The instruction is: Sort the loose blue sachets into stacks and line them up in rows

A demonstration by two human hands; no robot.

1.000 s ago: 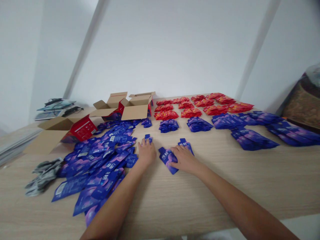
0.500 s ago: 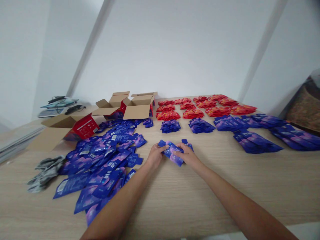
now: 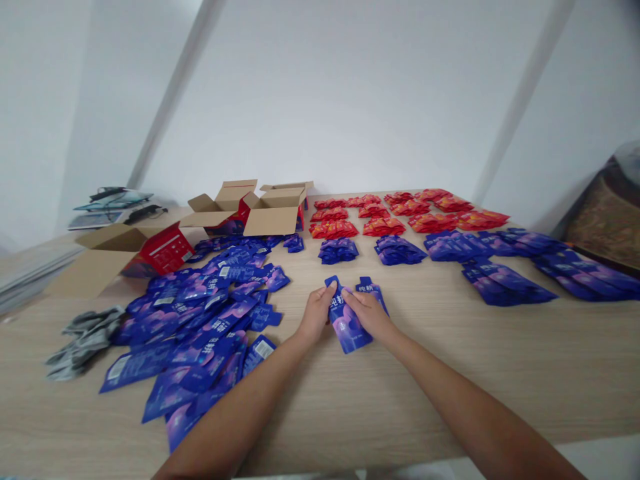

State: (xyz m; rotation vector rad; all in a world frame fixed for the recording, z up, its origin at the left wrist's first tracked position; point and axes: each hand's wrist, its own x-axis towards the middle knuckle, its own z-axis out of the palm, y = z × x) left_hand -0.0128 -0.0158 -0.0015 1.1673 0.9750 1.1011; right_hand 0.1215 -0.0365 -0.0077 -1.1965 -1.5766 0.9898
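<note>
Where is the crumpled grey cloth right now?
In the head camera's view, the grey cloth lies on the table at the far left, beside the loose pile of blue pouches and nearer the person than the leftmost open box.

head-worn view from above the forearms, facing forward and down

Even, cool, fairly bright light; source out of frame. Soft, faint shadows on surface (image 3: 450,373) beneath forearms. Slight glints on blue sachets (image 3: 203,287). Whole picture soft; lettering smeared, perhaps from motion. Wide-angle stretch toward edges; basket-like object (image 3: 600,217) at right blurred.
</note>
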